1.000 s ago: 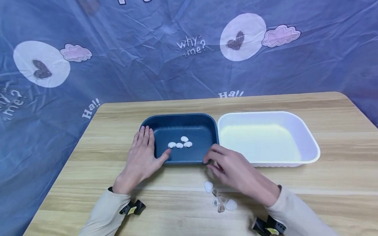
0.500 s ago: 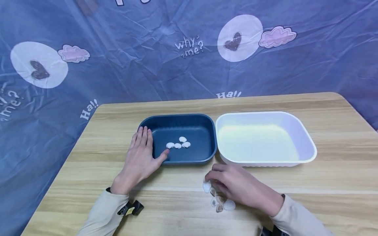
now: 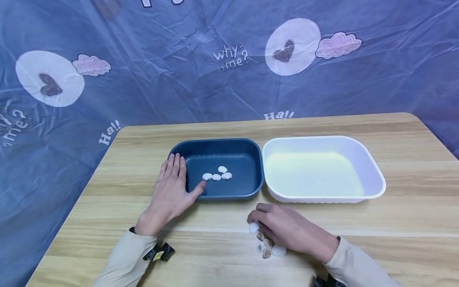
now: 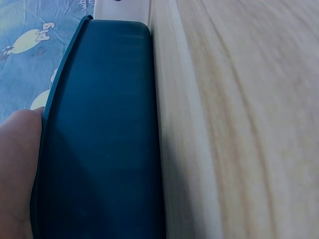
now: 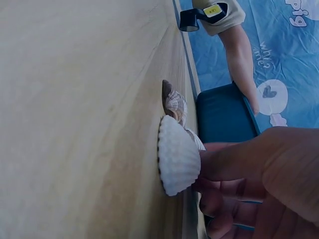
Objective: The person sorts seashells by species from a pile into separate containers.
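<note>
My left hand (image 3: 171, 195) rests with straight fingers on the left side of a dark blue basin (image 3: 234, 187), its thumb over the near rim. Several small white seashells (image 3: 216, 177) lie inside that basin. In front of the basins, my right hand (image 3: 287, 227) has its fingers curled at a white seashell (image 3: 254, 227), index finger and thumb on either side of it. Beside it on the table lie several brown and pale seashells (image 3: 267, 253) and a bigger white ribbed seashell (image 5: 178, 157). In the right wrist view this ribbed seashell hides the fingertips.
A white basin (image 3: 315, 175) stands right of the dark blue one, against its side. Both are on a wooden table (image 3: 215, 247), with a blue printed cloth (image 3: 179, 71) hanging behind it. Each wrist wears a small black camera (image 3: 159, 252).
My right hand has drawn back from the dark blue basin's near right corner to the seashells on the table. The white seashell there has shifted slightly toward the hand. My left hand stays put.
</note>
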### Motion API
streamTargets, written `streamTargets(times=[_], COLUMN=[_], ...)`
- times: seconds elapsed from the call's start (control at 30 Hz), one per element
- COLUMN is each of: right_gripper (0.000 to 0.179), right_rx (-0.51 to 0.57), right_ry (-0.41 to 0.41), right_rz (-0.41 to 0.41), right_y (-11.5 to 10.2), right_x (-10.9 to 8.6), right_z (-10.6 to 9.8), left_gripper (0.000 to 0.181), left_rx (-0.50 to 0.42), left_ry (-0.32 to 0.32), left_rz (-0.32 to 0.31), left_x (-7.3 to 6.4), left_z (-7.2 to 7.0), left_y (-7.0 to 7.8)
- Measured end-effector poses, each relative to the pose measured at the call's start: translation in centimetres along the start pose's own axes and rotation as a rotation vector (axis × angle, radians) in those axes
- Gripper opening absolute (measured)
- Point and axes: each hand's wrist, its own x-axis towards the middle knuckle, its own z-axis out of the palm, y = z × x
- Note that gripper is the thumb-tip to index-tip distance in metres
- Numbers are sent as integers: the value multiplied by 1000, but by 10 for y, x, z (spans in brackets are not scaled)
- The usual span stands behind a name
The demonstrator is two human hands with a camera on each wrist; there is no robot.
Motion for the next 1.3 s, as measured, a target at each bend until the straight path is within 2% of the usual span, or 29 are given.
streamTargets(times=[0.47, 0.8, 1.03, 1.3], right_gripper=[18, 16, 14, 9], right_rx=[27, 59, 81, 95], right_ry=[-21, 12, 6, 7], right_rz=[73, 29, 44, 13], right_y=[-1, 0, 1, 4], right_x=[2, 2, 0, 1], right_z=[2, 6, 9, 10], left_gripper=[99, 98, 98, 98], left_rx=[5, -4, -5, -7], left_ry=[15, 9, 2, 4], left_rz=[7, 2, 1, 5], left_x=[1, -2, -2, -1], left_z=[-1, -1, 2, 2], left_y=[0, 1, 1, 1])
